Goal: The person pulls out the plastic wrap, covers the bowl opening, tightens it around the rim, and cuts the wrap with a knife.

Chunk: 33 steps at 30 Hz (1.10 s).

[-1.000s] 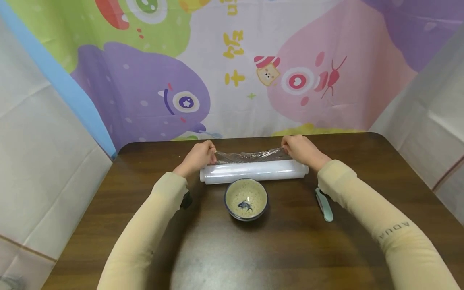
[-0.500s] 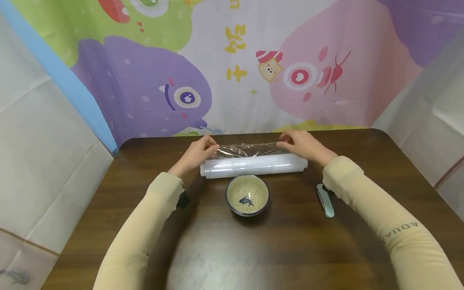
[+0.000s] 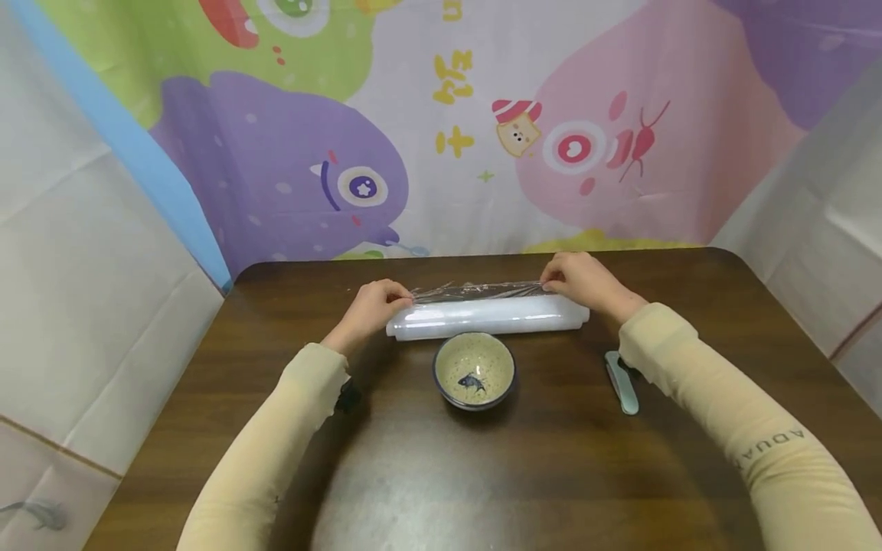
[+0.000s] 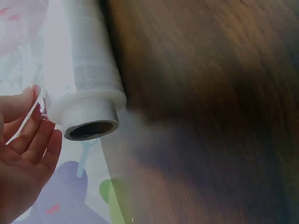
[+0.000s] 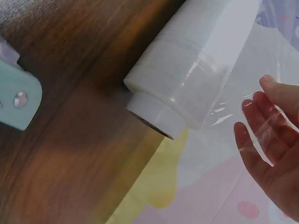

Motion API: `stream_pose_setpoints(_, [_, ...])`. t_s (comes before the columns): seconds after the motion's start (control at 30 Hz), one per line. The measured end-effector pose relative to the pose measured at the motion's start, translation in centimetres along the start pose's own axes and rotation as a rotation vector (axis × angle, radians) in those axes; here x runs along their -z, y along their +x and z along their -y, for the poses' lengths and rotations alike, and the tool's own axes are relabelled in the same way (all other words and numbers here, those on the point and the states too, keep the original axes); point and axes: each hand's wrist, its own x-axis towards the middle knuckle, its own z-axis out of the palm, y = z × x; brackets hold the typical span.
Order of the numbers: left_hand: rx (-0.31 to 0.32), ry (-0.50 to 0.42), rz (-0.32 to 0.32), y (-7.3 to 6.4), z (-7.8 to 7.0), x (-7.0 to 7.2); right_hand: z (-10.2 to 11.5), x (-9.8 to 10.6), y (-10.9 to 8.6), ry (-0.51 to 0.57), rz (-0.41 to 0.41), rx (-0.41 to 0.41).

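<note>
A roll of cling film [image 3: 492,317] lies crosswise on the table behind a small speckled bowl [image 3: 475,360]. The bowl has a blue rim and a blue fish painted inside. At the roll's left end, my left hand [image 3: 372,310] pinches the film's loose edge between thumb and fingers; the left wrist view shows the hollow core [image 4: 91,123] beside it. My right hand [image 3: 586,279] pinches the same edge near the right end, and in the right wrist view clear film crosses its fingers [image 5: 261,121]. Between both hands stretches a short, wrinkled strip of film behind the roll.
A mint-green tool [image 3: 622,383] with a round rivet, like a folded knife, lies right of the bowl, near my right sleeve. Behind the brown wooden table [image 3: 441,459] hangs a cartoon-printed cloth [image 3: 455,184]. Pale panels [image 3: 83,229] stand at both sides.
Half a second ago the film strip stood out farther behind the roll; now my hands have lowered it closer to the roll. Roll, bowl and green tool keep their places.
</note>
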Motion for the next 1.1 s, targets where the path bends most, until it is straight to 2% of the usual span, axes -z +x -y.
stream_pose_setpoints(0.13, [0.005,-0.038,-0.024,0.3,-0.3,0.2,0.0,0.3,0.0,0.010,0.012,-0.039])
stream_pose_setpoints(0.3, [0.062,-0.136,-0.014,0.7,-0.4,0.7,0.0,0.4,0.5,-0.001,0.018,-0.040])
stream_pose_setpoints(0.37, [0.072,-0.144,-0.017,1.0,-0.4,0.9,0.0,0.3,0.9,-0.005,0.011,-0.035])
stream_pose_setpoints(0.53, [0.081,-0.098,-0.021,1.7,-0.5,1.1,-0.2,0.3,1.7,-0.010,-0.018,-0.043])
stream_pose_setpoints(0.63, [0.098,-0.139,-0.014,2.1,-0.8,1.4,-0.2,0.6,1.8,-0.012,-0.029,-0.058])
stream_pose_setpoints(0.73, [0.092,-0.159,-0.019,2.7,-1.2,1.8,-0.2,1.2,1.8,-0.015,-0.046,-0.081])
stream_pose_setpoints(0.9, [0.060,-0.123,-0.039,3.5,-2.1,2.7,-0.3,2.2,2.1,-0.011,-0.080,-0.117])
stream_pose_setpoints(1.1, [0.034,-0.141,-0.058,4.1,-2.9,3.7,-0.3,3.2,2.8,-0.007,-0.116,-0.128])
